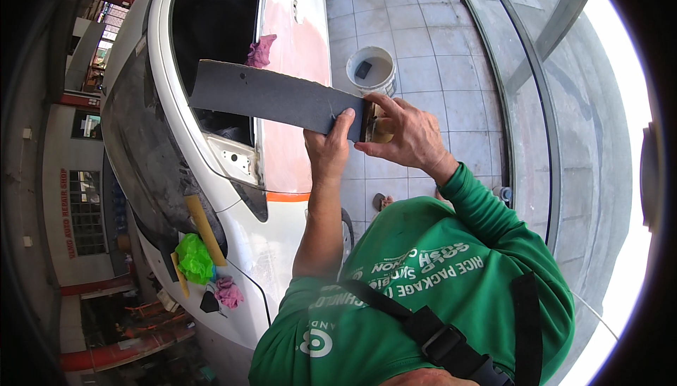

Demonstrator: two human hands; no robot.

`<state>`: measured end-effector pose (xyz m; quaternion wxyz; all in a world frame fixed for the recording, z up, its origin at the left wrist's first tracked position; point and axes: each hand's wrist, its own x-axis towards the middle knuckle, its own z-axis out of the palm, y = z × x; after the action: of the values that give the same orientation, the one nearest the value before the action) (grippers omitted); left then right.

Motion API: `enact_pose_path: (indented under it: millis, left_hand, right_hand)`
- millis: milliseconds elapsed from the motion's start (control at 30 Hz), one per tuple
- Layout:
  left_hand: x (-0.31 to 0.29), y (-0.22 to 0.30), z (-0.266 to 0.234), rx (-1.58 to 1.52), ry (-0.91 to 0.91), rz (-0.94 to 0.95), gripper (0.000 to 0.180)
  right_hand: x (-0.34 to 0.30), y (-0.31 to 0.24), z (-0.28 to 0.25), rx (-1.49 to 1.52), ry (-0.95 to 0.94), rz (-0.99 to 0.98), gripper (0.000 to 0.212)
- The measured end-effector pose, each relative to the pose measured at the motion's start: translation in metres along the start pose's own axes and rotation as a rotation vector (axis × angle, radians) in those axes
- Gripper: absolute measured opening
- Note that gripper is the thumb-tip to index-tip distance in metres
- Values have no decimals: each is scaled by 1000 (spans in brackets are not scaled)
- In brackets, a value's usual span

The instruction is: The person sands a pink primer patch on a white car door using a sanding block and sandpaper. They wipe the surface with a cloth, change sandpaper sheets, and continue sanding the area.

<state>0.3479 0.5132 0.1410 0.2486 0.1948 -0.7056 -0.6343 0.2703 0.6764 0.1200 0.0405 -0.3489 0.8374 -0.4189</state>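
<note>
A long dark grey strip of sandpaper [275, 98] stretches leftward from my hands, in front of the car's window opening. My left hand [330, 148] pinches the strip near its right end, thumb on top. At that end my right hand [412, 132] is closed around a small tan block-like piece [382, 130], its fingers curled over the far edge and its thumb below. The right hand covers much of this piece, so its full shape is hidden.
A white car [285, 245] with a pinkish sanded door panel [289, 40] stands at left. A pink cloth [261, 51] hangs at its window. Green plastic [194, 258], yellow strips [204, 229] and another pink cloth [228, 292] lie nearer. A white bucket [371, 69] stands on the tiles.
</note>
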Motion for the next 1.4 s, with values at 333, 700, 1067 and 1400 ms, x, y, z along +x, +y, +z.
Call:
enact_pose_path:
  millis: [333,700,1067,1400]
  left_hand:
    - [13,-38,-33,-382,-601,93,106]
    - [16,-45,-29,-406,-595,124,123]
    - [13,-41,-28,-302,-559,251,117]
    - [7,-27,-30,-346,-613,255,118]
  right_hand:
    - [6,4,-15,144,-13,-62,84]
    - [12,-2,-30,102,-109,-125,86]
    - [17,10,-39,215,-190,-303,93]
    - [12,6,-46,224,-174,-311,91]
